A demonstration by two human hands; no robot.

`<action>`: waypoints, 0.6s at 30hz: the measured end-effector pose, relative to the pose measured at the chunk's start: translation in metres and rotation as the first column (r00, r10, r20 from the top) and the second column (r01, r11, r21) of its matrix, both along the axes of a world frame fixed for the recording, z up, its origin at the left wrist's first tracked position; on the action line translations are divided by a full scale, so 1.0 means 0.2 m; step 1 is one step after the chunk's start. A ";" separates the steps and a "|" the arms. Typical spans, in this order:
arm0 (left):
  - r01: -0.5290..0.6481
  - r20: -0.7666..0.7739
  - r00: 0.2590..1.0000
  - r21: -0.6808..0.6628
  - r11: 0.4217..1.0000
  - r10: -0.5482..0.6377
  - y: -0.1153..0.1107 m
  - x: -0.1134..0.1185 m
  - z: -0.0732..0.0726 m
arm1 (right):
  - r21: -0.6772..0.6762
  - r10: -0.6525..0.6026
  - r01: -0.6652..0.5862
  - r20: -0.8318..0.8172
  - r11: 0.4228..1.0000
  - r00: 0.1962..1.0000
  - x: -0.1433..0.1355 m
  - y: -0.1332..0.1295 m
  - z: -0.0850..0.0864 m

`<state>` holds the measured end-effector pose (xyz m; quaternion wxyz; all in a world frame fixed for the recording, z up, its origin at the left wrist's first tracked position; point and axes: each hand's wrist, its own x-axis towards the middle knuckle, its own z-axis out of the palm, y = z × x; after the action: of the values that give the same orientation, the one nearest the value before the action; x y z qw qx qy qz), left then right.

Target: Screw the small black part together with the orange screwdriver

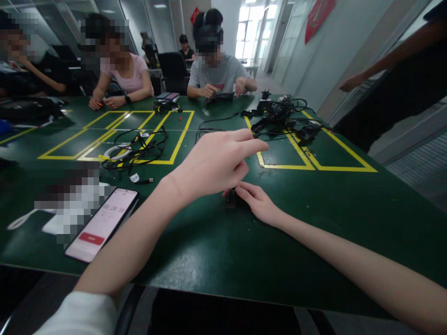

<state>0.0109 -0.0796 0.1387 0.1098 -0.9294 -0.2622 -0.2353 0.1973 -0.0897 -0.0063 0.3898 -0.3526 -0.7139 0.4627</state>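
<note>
My left hand [216, 160] is raised over the green table [195, 251], index finger stretched to the right and the other fingers curled; whether anything is between them is hidden. Below and to its right, my right hand [259, 203] rests low at the tabletop, fingertips pinched on a small dark object [231, 199]. My left hand partly covers the top of that object, and its kind is too small to tell.
A phone [104, 223] lies at the left, beside a blurred white item. Coiled cables [139, 149] lie beyond it, and a black cable pile [279, 114] at the back right. Yellow tape marks the table. People sit opposite; a person [394, 70] stands at the right.
</note>
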 end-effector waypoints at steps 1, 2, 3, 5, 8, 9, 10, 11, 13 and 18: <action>-0.019 0.010 1.000 0.003 1.000 0.019 0.00 0.00 0.00 | -0.001 -0.001 0.001 0.010 1.000 1.000 0.00 0.00 0.00; -0.039 0.017 0.999 0.007 0.999 0.039 0.00 0.00 -0.01 | -0.001 -0.002 0.002 0.016 1.000 1.000 0.00 0.00 0.01; -0.056 0.019 0.998 0.010 0.998 0.055 0.00 0.00 -0.01 | -0.001 -0.003 0.003 0.020 1.000 1.000 0.00 0.00 0.01; -0.074 0.011 0.997 0.014 0.997 0.074 0.00 0.00 -0.01 | -0.001 -0.004 0.004 0.021 1.000 1.000 0.00 -0.01 0.01; -0.050 -0.012 0.999 0.006 0.999 0.050 0.00 0.00 0.00 | 0.001 -0.005 0.005 0.001 1.000 1.000 0.00 0.00 0.00; -0.029 -0.019 0.999 0.004 1.000 0.029 0.00 0.00 0.00 | 0.003 -0.001 0.001 -0.012 1.000 1.000 0.00 0.00 -0.01; -0.009 -0.027 1.000 0.003 1.000 0.009 -0.01 0.00 0.00 | 0.003 0.002 -0.001 -0.022 1.000 1.000 0.00 0.00 -0.01; 0.006 -0.031 0.999 0.004 1.000 -0.006 -0.01 0.00 0.00 | 0.003 0.004 -0.004 -0.026 1.000 1.000 0.00 0.00 -0.01; 0.006 -0.031 0.999 0.013 1.000 -0.006 0.00 0.00 0.00 | 0.003 0.003 -0.003 -0.015 1.000 1.000 0.00 0.00 -0.01; -0.072 -0.009 0.997 0.047 0.996 0.073 0.00 0.00 -0.01 | 0.002 -0.004 0.004 0.011 1.000 1.000 0.00 0.00 0.00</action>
<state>0.0112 -0.0798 0.1359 0.1413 -0.9177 -0.2896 -0.2324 0.1979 -0.0897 -0.0061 0.3869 -0.3560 -0.7160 0.4591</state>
